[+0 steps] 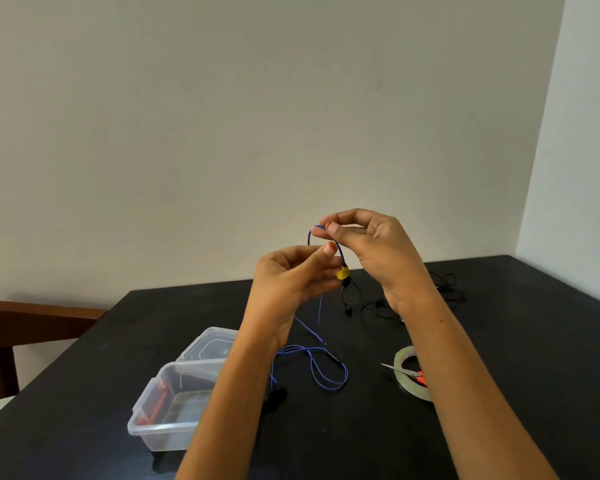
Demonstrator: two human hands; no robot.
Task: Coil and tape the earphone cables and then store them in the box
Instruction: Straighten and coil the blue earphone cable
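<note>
Right hand (pixel 371 247) pinches thin blue cable (pixel 321 367) top loop; left hand (pixel 291 278) pinches same cable just below, by yellow plug (pixel 342 273). Cable slack trails onto matte black bench (pixel 499 358). Clear plastic box (pixel 174 407) left of cable, open; glossy tape ring (pixel 407 370), scissors (pixel 404 371) right; black earphone tangle (pixel 381 304) beyond.

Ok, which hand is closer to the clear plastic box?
Left. The left hand is raised right of the box; the right hand is farther right.

My left hand (pixel 291 277) and right hand (pixel 378 249) each pinch the thin blue earphone cable (pixel 308 238), raised in a small loop above the black table (pixel 506 341). Its yellow plug (pixel 342 273) hangs between them.
</note>
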